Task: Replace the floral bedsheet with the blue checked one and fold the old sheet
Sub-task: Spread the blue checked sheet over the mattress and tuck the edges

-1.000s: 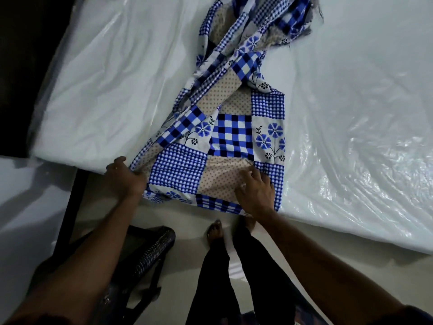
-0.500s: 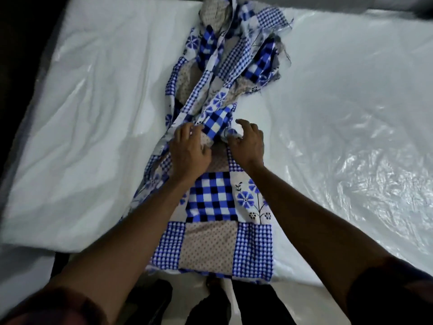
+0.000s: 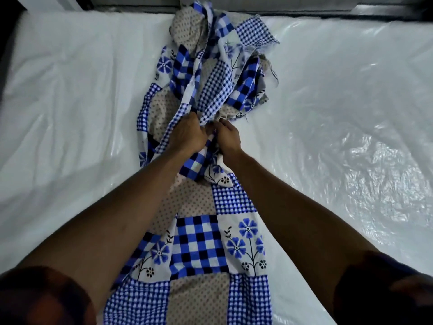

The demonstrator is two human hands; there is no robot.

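Filling most of the view, a bed's white mattress (image 3: 328, 113) lies under a glossy, crinkled plastic wrap. Down its middle runs the blue checked sheet (image 3: 201, 245), a patchwork of blue checks, blue flowers and dotted beige squares; its near part lies fairly flat, while the far part is bunched into a twisted heap near the head of the bed. Two bare forearms reach out over the sheet from dark sleeves (image 3: 42, 299) at the bottom corners. The left hand (image 3: 187, 134) and the right hand (image 3: 228, 137) meet just beside each other at the sheet's gathered middle. On both hands the fingers (image 3: 221, 124) are curled tight into the bunched cloth, gripping it.
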